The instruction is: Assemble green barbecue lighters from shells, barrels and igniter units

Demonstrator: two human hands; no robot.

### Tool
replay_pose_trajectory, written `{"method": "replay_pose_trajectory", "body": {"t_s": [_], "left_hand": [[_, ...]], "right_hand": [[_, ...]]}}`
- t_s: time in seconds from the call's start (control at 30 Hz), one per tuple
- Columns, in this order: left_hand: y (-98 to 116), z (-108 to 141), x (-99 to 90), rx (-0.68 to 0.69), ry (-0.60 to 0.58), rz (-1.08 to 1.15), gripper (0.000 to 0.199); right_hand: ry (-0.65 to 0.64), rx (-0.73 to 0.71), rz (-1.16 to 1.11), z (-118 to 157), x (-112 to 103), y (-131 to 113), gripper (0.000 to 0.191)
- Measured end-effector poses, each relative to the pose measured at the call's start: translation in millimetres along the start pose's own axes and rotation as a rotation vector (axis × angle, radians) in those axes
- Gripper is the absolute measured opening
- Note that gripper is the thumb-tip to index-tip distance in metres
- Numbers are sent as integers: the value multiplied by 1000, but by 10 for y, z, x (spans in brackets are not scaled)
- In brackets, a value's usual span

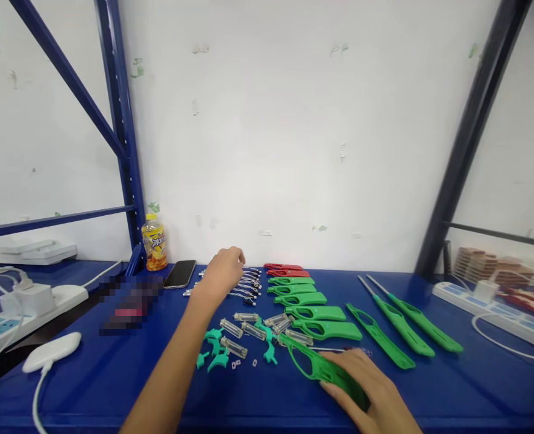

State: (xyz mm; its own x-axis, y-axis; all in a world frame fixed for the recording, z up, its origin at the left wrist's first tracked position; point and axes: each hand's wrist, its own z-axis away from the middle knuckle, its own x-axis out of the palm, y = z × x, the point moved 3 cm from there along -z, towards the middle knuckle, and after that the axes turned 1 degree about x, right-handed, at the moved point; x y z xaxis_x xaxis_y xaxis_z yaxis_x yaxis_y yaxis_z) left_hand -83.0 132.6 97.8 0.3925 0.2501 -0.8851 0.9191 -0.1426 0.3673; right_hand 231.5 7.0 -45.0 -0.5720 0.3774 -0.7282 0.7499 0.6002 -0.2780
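My left hand point(225, 269) reaches over the row of small wired parts point(249, 283) at the back of the table; its fingers curl downward, and what they hold, if anything, is hidden. Near the front edge my right hand point(369, 383) grips a green lighter shell point(310, 360) by its wide end, the looped end pointing back and left. Behind it lies a column of green shells point(332, 330) topped by red ones point(289, 273). Between my hands are clear fuel tubes point(234, 346), teal trigger pieces point(219, 360) and tiny pale bits point(254, 363).
Two green lighters with metal rods point(402, 322) and a green half shell point(382, 340) lie to the right. A phone point(179, 274) and a yellow-capped bottle point(154, 242) stand back left. Power strips point(497, 313) flank the blue table point(126, 367).
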Motion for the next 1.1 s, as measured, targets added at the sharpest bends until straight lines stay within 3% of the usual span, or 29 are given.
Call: {"method": "replay_pose_trajectory", "body": {"t_s": [0.2,0.37,0.63,0.87,1.0,1.1], "left_hand": [[-726,-78,236,84,-211,-186,36],[-955,-90,457,144,-266,-260,36],[-929,-39,571,252,-216,-351,36],[-790,109,264,318,-91,-276,31],[-571,441,31,361,-4,-132,17],[-341,867,3,405,14,3,23]], "right_hand": [[-117,92,-20,21,44,19,31],[-167,136,-46,48,102,83,38],[-196,195,-148,10,38,-10,31],[-173,225,-185,9,9,-36,27],[-147,226,-236,11,-57,-16,26],[-185,240,-290,21,-111,-40,26]]}}
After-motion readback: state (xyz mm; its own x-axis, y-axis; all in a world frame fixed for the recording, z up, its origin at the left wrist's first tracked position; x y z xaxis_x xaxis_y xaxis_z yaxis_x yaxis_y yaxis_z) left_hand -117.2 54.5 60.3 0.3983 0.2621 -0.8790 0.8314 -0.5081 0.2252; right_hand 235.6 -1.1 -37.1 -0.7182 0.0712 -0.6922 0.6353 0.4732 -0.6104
